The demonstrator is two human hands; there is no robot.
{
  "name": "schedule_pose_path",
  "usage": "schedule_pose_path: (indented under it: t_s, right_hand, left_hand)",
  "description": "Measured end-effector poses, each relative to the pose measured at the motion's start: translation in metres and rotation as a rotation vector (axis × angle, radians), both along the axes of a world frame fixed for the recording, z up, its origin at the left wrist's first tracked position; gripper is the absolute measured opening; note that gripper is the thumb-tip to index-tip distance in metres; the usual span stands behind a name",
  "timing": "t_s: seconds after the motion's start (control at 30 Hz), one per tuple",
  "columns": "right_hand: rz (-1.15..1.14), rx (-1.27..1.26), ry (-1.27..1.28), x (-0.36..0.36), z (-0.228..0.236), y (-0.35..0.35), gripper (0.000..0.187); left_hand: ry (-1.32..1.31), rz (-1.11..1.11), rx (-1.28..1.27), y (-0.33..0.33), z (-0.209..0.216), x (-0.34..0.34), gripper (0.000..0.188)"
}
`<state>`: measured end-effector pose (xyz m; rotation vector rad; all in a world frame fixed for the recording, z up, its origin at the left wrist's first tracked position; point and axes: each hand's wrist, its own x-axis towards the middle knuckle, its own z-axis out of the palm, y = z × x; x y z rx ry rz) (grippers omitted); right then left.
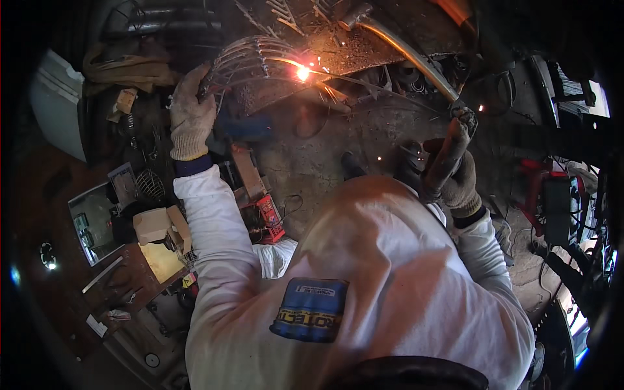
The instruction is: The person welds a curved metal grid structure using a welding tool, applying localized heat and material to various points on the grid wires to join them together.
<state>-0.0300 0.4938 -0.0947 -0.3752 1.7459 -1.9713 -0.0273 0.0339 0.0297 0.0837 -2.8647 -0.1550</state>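
My left hand [193, 117], in a pale knit work glove, is closed on the left end of a curved metal wire frame [250, 60], whose bent bars fan out over the bench edge. In my right hand [460, 185], also gloved, is a dark welding electrode holder [448, 153]. From its jaw a thin electrode [383, 89] runs left to the frame. A bright welding arc [303, 73] burns at the electrode's tip against the frame's right side, throwing sparks. The glare hides the exact contact point.
A hammer [406, 49] lies slantwise over the worktop [351, 62], its handle reaching past the edge near my right hand. Cut metal rods [283, 16] lie at the back. Left are an open cardboard box [159, 225], a red box [270, 216] and a brown cloth [127, 68].
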Motion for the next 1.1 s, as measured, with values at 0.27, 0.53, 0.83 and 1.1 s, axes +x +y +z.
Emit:
schedule_pose_path:
  t_s: [0.27, 0.53, 0.83, 1.1]
  right_hand:
    - [0.043, 0.029, 0.059, -0.001, -0.001, 0.003, 0.034]
    - [0.050, 0.193, -0.206, 0.004, -0.051, 0.013, 0.035]
    - [0.003, 0.024, 0.065, 0.005, -0.027, 0.004, 0.033]
    - [-0.033, -0.478, -0.276, 0.009, -0.013, -0.009, 0.021]
  left_hand:
    - [-0.013, 0.013, -0.070, -0.003, 0.003, 0.001, 0.043]
    - [0.019, 0.039, -0.069, 0.004, 0.010, 0.003, 0.035]
    - [0.011, 0.083, -0.027, -0.002, -0.004, 0.003, 0.028]
    - [0.081, -0.123, -0.239, -0.025, -0.015, 0.012, 0.040]
